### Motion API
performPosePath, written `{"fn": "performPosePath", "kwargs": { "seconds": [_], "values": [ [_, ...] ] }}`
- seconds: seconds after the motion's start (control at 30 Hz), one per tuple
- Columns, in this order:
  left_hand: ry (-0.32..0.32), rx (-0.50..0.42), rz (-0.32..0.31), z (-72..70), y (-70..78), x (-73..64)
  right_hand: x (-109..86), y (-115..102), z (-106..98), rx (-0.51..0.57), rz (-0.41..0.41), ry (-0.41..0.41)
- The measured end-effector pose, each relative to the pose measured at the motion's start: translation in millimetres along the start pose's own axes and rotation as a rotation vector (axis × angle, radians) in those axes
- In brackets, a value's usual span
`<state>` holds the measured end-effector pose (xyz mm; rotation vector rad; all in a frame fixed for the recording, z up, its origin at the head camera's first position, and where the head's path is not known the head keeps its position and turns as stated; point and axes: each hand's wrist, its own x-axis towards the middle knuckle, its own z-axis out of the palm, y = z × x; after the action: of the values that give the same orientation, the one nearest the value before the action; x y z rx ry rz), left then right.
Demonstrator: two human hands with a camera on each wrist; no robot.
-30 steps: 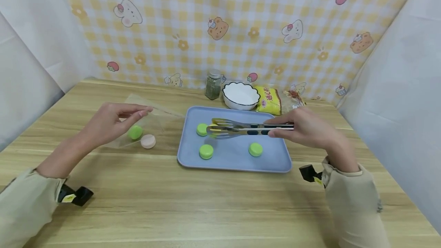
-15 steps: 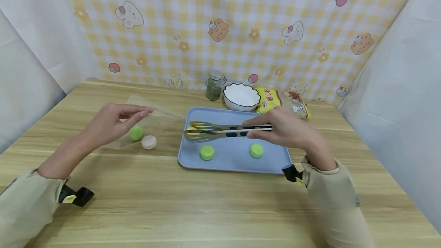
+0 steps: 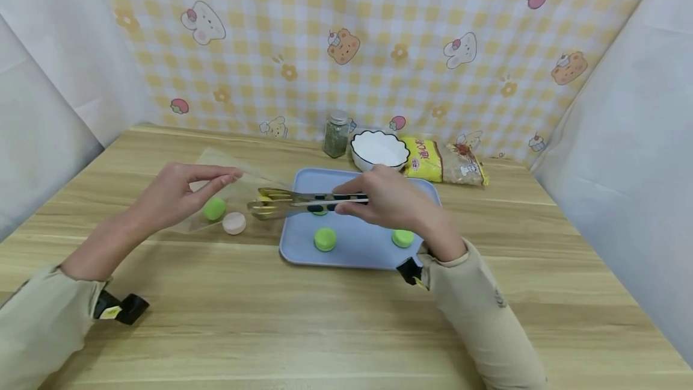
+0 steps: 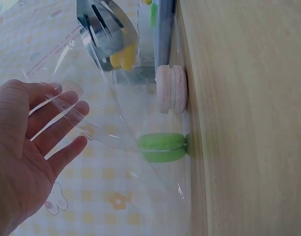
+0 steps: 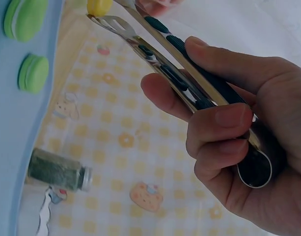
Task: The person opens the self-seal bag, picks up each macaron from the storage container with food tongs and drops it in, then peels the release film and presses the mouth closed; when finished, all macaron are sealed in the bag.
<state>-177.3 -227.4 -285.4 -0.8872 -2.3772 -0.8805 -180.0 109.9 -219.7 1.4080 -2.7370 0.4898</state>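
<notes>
My left hand (image 3: 181, 194) pinches the upper edge of a clear plastic bag (image 3: 213, 158) and holds its mouth up. Low in the bag lies a green macaron (image 4: 162, 147); a pale pink macaron (image 4: 171, 88) sits by it near the opening. My right hand (image 3: 392, 200) grips metal tongs (image 3: 330, 202) with dark handle pads. Between the tong heads is a yellow macaron (image 5: 98, 7), over the gap between tray and bag mouth. On the blue tray (image 3: 363, 254) are green macarons (image 3: 325, 239), one partly hidden under the tongs.
Behind the tray stand a glass jar of dried herbs (image 3: 337, 134), a white scalloped bowl (image 3: 379, 149) and a yellow food packet (image 3: 425, 160). A checked cloth (image 3: 303, 47) hangs at the table's back edge.
My right hand has moved left with the tongs, carrying the yellow macaron from over the tray past its left edge to the bag's mouth. My left hand stays in place.
</notes>
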Motion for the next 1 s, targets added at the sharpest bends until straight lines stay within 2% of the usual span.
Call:
{"fn": "performPosePath", "kwargs": {
  "seconds": [0.2,0.37,0.57,1.0],
  "values": [
    [-0.013,-0.034,0.002,2.4,-1.8,-0.2,23.2,-4.1,16.4,-0.023,0.002,-0.011],
    [-0.052,-0.045,-0.020,2.3,1.0,0.3,39.4,-5.9,26.5,-0.004,0.001,-0.020],
    [-0.092,-0.055,-0.020,2.1,3.2,2.3,51.0,-9.6,36.3,-0.039,0.011,0.013],
    [-0.130,-0.085,-0.045,6.2,3.7,-1.4,68.5,-9.9,65.0,-0.010,0.135,0.056]
  ]
}}
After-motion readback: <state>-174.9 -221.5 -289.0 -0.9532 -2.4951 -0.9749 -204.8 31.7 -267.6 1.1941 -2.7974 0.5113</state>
